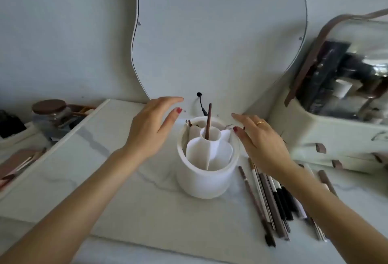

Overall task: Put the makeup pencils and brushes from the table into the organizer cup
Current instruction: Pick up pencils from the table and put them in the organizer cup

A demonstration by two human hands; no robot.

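On the white marbled surface (130, 200), centre frame, one white organizer cup (206, 182) stands upright with curved inner dividers and a round centre tube. One brown pencil (208, 121) stands in the centre tube, tilted slightly. At the back rim a few more tips show in the outer compartments, at least two on the left and one on the right; exact count unclear.

Left hand (150, 129) hovers just left of the cup, fingers spread and loose, its grip open, holding nothing. Right hand (260, 142) is at the cup's right rim, fingers extended, thumb near or touching the rim; grip open too, nothing held. One gold ring (260, 122) on the right hand. Red nail polish on both thumbs.

Loose pencils and brushes (273, 200) lie on the surface right of the cup, roughly parallel, partly under the right forearm. About eight visible, brown, black and white; overlap makes the count uncertain.

One clear-lidded cosmetic case (344, 117) stands at right. One curvy mirror (220, 33) on the wall behind. One brown-lidded jar (49, 109) at far left.
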